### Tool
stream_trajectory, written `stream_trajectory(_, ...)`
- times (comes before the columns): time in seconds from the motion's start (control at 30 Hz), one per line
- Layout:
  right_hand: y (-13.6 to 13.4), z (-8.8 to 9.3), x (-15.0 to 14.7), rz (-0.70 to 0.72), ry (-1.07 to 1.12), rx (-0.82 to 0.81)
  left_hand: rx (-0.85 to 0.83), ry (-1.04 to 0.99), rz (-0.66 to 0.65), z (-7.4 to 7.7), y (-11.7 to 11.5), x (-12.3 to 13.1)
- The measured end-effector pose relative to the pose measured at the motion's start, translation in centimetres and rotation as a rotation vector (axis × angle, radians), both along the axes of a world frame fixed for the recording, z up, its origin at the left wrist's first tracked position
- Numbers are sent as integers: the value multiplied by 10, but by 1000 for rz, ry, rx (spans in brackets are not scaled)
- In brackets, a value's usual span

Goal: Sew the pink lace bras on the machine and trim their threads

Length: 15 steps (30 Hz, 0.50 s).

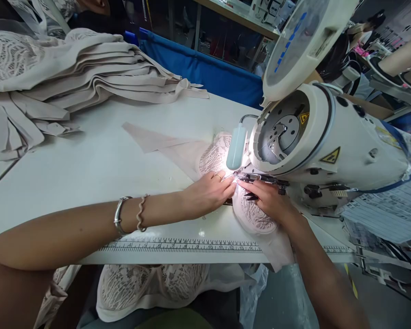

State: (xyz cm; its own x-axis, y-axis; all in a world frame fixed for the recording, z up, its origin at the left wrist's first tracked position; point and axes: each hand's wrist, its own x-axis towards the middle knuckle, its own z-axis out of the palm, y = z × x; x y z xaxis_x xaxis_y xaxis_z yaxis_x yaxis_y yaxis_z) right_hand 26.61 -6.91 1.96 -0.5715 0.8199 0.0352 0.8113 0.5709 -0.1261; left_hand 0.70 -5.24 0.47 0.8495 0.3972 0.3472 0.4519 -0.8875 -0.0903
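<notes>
A pale pink lace bra (pixel 255 212) lies under the needle area of a white sewing machine (pixel 356 137), lit by a small lamp (pixel 236 148). My left hand (pixel 208 194) pinches the bra's middle from the left, fingers together near the presser foot (pixel 241 176). From the right, my right hand (pixel 269 198) grips the bra by the same spot, fingers closed on the near cup. Dark pointed blades (pixel 251 197) stick out by my right fingers; the rest of that tool is hidden. Sheer wings of the bra spread leftward and over the table's front edge.
A pile of similar bras (pixel 99 68) covers the table's back left. Another lace bra (pixel 150 288) rests on my lap. A printed ruler (pixel 192 245) runs along the front edge. The machine's round cover (pixel 304 41) stands raised; a blue cloth (pixel 205 64) hangs behind.
</notes>
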Motion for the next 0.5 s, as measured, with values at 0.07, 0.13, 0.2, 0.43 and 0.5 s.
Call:
stream_trajectory(0.07,-1,-1,-2,-23,4,-17,-1,10,13,0,1,0)
stream_trajectory(0.13,-2,-3,-3,-47,9,-24,-2,0,17,0,3,-1)
stream_trajectory(0.2,-3,-4,-4,-55,14,-22,-5,-21,8,0,7,-2)
stream_trajectory(0.43,-10,1,-15,-75,39,44,-101,-55,-35,-1,29,-8)
stream_trajectory(0.5,-11,3,-19,-97,50,45,-143,-87,-56,-3,34,-9)
